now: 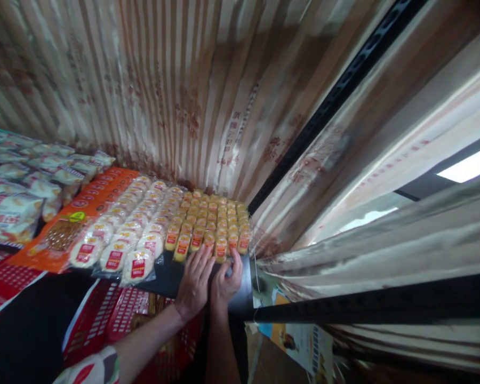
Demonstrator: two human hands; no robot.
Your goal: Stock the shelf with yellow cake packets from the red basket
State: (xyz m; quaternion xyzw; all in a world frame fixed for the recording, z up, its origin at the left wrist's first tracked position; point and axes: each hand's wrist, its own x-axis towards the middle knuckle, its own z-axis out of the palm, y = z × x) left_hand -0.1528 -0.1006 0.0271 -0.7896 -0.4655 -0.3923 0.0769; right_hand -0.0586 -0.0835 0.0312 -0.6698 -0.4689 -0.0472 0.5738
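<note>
Left hand (194, 282) reaches the front of the small yellow packs (221, 246) standing in rows on the dark shelf (170, 274); its thumb is hidden, so its grip cannot be told. Right hand (226, 280) touches them beside it, thumb and forefinger apart. Red labels on the round white packs (114, 257) seem to read "151"; smaller print blurs, as do the curtain's (208, 106) characters.

- Seems to read "151" on red labels of round white crackers (138, 266), trailing mark blurred.
- Also "151", fainter, on small yellow snack packs (182, 248).
- Vertical characters on striped curtain (208, 106), illegible.
</note>
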